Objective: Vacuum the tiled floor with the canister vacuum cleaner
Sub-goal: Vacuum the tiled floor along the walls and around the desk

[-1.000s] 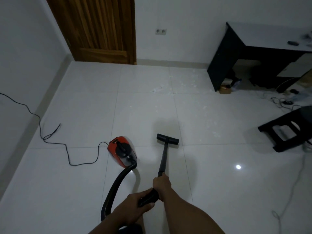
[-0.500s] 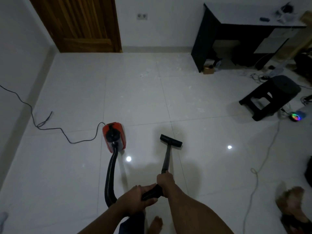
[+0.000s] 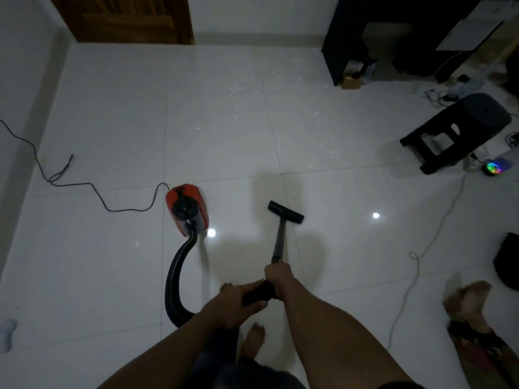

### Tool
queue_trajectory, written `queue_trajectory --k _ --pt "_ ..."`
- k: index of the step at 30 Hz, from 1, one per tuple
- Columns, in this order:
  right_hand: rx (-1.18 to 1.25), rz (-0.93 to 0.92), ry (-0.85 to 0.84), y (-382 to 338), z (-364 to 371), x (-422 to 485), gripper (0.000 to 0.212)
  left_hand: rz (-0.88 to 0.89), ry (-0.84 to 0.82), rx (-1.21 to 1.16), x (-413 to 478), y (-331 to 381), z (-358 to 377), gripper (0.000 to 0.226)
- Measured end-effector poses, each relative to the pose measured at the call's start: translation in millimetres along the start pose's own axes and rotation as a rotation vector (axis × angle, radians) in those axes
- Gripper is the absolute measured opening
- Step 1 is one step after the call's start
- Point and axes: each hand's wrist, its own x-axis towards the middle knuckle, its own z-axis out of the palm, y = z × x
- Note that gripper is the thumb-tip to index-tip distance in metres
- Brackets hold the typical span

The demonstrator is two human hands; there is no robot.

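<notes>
The red canister vacuum (image 3: pixel 187 209) sits on the white tiled floor (image 3: pixel 112 122), left of centre. Its black hose (image 3: pixel 177 276) curves from the canister down toward me. My right hand (image 3: pixel 278 276) grips the black wand (image 3: pixel 279 242) near its upper end. My left hand (image 3: pixel 236 304) grips the handle just behind it. The black floor nozzle (image 3: pixel 286 211) rests flat on a tile ahead of my hands. Pale dust specks (image 3: pixel 247 91) lie on the tiles farther out, toward the back wall.
The vacuum's black cord (image 3: pixel 92 189) trails left to the wall. A black stool (image 3: pixel 460 130) and a glowing gadget (image 3: pixel 493 167) are at right, a black desk (image 3: pixel 348 37) behind them. A white cable (image 3: pixel 415 262) crosses the floor at right. Wooden door (image 3: pixel 126 18) at back. Another person's foot (image 3: pixel 469 304) at lower right.
The view has tilted down and swung right, so the stool and right-hand clutter came into sight. The canister turned to point its hose at me; the nozzle angled slightly. Both hands keep their grip.
</notes>
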Motion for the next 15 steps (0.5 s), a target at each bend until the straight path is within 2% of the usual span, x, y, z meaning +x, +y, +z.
queue_trajectory --k 4,11,15 --pt "-0.026 0.024 0.015 -30.7 -5.0 20.8 0.051 -0.038 -0.001 -0.009 27.8 0.1 -16.8 0.061" --pt "-0.068 -0.043 -0.007 -68.9 -3.7 61.0 0.06 -0.088 -0.022 -0.061 72.2 -0.3 -43.4 0.064" --pt "-0.083 -0.072 -0.081 -81.6 -8.3 78.2 0.066 -0.082 -0.06 -0.065 88.5 7.2 -50.9 0.065"
